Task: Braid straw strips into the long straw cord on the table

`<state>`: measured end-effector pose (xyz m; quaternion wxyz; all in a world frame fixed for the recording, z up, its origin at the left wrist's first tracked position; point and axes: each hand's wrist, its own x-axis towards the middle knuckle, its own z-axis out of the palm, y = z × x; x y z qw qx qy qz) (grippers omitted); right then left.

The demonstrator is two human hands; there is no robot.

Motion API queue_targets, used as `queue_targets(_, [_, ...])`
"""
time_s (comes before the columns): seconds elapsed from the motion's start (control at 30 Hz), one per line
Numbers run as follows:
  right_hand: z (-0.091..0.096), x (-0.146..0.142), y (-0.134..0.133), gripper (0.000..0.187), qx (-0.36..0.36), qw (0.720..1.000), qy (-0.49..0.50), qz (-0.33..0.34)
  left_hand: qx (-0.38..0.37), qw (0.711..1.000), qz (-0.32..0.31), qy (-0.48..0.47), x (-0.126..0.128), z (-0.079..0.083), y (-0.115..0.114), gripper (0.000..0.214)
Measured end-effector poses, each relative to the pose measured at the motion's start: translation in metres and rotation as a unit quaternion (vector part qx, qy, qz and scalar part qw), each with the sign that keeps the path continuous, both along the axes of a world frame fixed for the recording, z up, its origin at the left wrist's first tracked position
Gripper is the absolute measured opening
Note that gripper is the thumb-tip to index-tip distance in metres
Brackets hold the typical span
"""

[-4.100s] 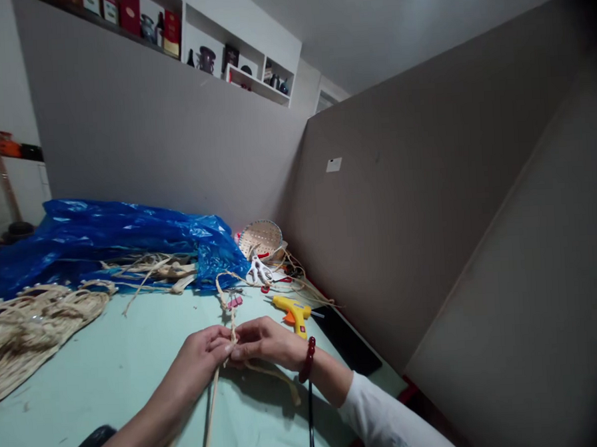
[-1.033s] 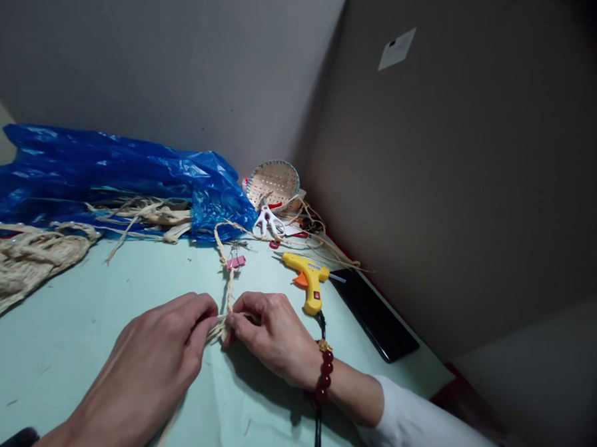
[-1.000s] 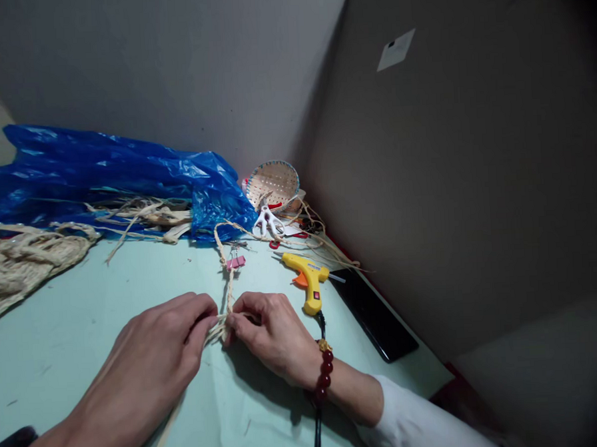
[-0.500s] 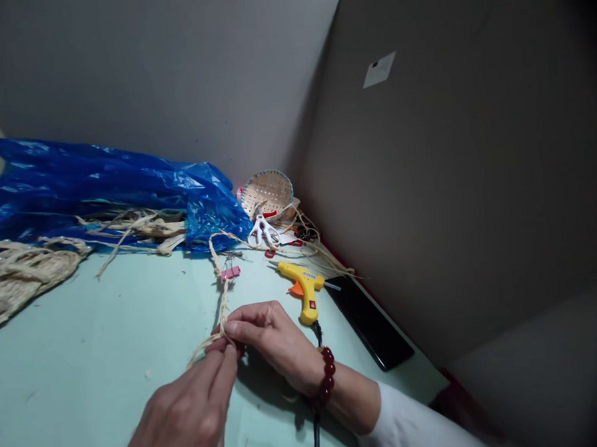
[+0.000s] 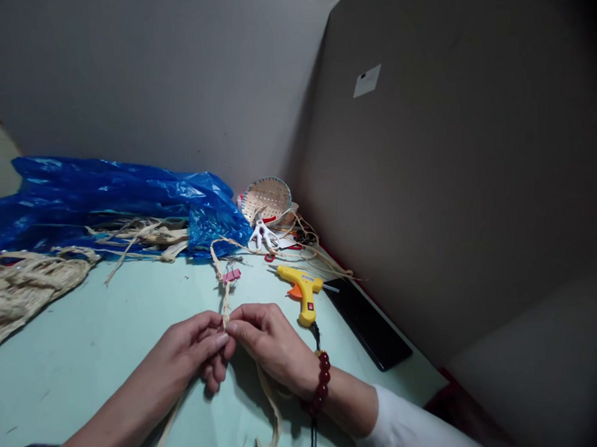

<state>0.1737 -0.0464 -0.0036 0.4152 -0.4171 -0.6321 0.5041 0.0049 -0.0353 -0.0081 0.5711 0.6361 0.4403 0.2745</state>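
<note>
A braid of pale dried plant fiber (image 5: 226, 299) runs down the table toward me, with a pink binder clip (image 5: 231, 276) gripping it higher up. My left hand (image 5: 195, 352) pinches the braid's lower end from the left, fingers curled. From the right, my right hand (image 5: 277, 344) pinches the same spot between thumb and forefinger; a dark red bead bracelet circles that wrist. One loose fiber strand (image 5: 271, 412) hangs below my right hand and curls at its tip. Another strand (image 5: 164, 434) trails beneath my left forearm.
Right of my hands lie a yellow glue gun (image 5: 305, 293) with its cord and a black flat device (image 5: 368, 323). Behind are white-handled scissors (image 5: 263, 235), a small woven basket (image 5: 267, 197) and a blue plastic bag (image 5: 101, 194) with fibers. A woven fiber piece (image 5: 32, 291) lies left.
My left hand has swung from below the braid's end to its left side, the forearm now showing. Loose strands now hang below the hands. The right hand stays nearly in place.
</note>
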Motion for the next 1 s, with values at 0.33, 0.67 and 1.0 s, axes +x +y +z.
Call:
queue_targets(0.33, [0.010, -0.001, -0.013, 0.018, 0.131, 0.962, -0.237, -0.041, -0.017, 0.998, 0.059, 0.009, 0.005, -0.002, -0.006, 0.046])
queue_targets(0.67, [0.002, -0.003, -0.019, 0.013, 0.218, 0.885, -0.410, -0.043, 0.158, 0.954, 0.058, 0.247, 0.007, 0.013, -0.016, 0.029])
queue_targets(1.0, [0.003, 0.003, -0.016, 0.011, 0.255, 0.879, -0.400, -0.049, 0.031, 0.998, 0.046, 0.034, -0.005, -0.009, 0.002, 0.020])
